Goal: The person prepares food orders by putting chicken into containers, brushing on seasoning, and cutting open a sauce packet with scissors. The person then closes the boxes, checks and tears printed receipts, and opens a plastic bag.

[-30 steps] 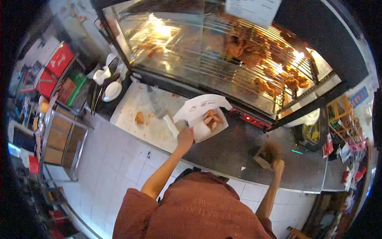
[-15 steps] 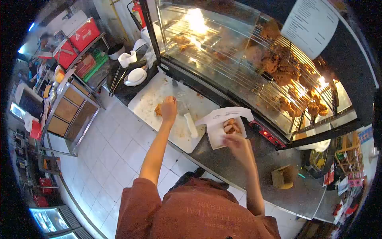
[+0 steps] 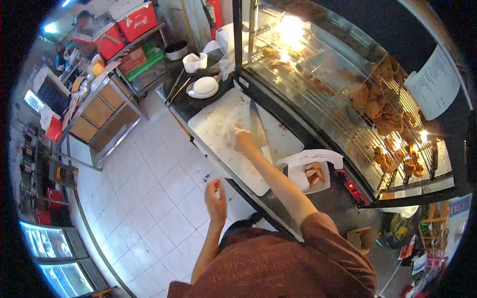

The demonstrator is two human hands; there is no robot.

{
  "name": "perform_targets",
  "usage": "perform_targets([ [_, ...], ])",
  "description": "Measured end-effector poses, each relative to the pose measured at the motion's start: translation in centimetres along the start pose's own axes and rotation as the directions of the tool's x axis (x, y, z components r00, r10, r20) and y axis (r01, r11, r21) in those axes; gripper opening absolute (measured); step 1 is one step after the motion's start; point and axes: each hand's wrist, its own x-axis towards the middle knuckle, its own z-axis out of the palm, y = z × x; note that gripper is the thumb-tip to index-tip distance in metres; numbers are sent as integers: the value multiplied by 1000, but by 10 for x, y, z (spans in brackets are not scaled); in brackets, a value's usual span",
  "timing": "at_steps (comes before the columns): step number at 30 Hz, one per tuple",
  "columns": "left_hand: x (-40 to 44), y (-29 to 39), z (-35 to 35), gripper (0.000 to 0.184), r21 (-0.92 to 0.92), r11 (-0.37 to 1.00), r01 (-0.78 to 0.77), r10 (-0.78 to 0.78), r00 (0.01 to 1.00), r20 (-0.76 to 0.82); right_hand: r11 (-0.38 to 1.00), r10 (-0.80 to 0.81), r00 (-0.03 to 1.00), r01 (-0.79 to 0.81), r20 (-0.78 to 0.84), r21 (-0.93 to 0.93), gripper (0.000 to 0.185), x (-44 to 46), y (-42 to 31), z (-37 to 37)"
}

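A white cutting board with crumbs lies on the counter. My right hand is over its middle, fingers drawn together; what they hold, if anything, is blurred. Beside that hand, a knife with a white handle rests on the board. My left hand hangs over the floor, off the board's near edge, with its fingers apart and nothing in them. To the right of the board stands an open white paper box, with pieces of fried chicken inside and its lid folded back.
A lit glass display case with fried chicken on racks runs along the counter's back. Tongs, a white lidded dish and a pot stand at the far left end. A cardboard box sits at the right.
My left hand has left the board and dropped toward me. My right hand has moved from the paper box onto the board. The chicken piece on the board is no longer visible.
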Motion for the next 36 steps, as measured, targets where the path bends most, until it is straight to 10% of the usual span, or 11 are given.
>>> perform_targets([
  [3, -9, -29, -26, 18, -4, 996, 91, -91, 993, -69, 971, -141, 980, 164, 141, -172, 19, 32, 45, 118],
  [4, -12, -35, -33, 19, -2, 988, 157, -156, 984, -84, 886, -343, 881, 187, -327, -425, 21, 33, 47, 145],
  [5, -14, -37, -40, 20, 36, 988, 152, -149, 985, -93, 895, -184, 957, 68, -225, -442, 19, 26, 32, 114],
  [9, -14, -50, -52, 22, 56, 984, 169, -168, 985, -31, 951, 58, 996, -33, -71, 308, 19, -11, 14, 20],
  [12, -1, -45, -42, 21, 62, 988, 142, -144, 989, 37, 441, 276, 905, 178, -322, 879, 30, -60, 32, -43],
  [16, 33, -17, 1, 17, -54, 990, -131, 136, 985, 106, 930, 364, 477, -137, -800, 342, 46, -172, 86, -238],
  [20, 72, 92, 70, 17, -321, 787, -527, 609, 747, 266, 846, 158, 264, -533, -952, -7, 66, -219, 158, -397],
  [26, 92, 272, 192, 47, -395, 245, -885, 969, 224, 100, 837, 137, 388, -537, -911, -103, 71, -262, 113, -380],
  [30, 105, 293, 283, 61, -56, 321, -945, 941, 325, -96, 744, 629, 546, -218, -553, 632, 52, -339, 93, -270],
  [32, 104, 289, 307, 66, -31, 329, -944, 931, 330, -158, 562, 821, 524, -672, -227, 483, 40, -379, 62, -254],
  [36, 78, 301, 310, 66, -140, 231, -963, 932, 260, -252, 462, 872, 486, -772, -64, 437, 34, -421, 38, -215],
])
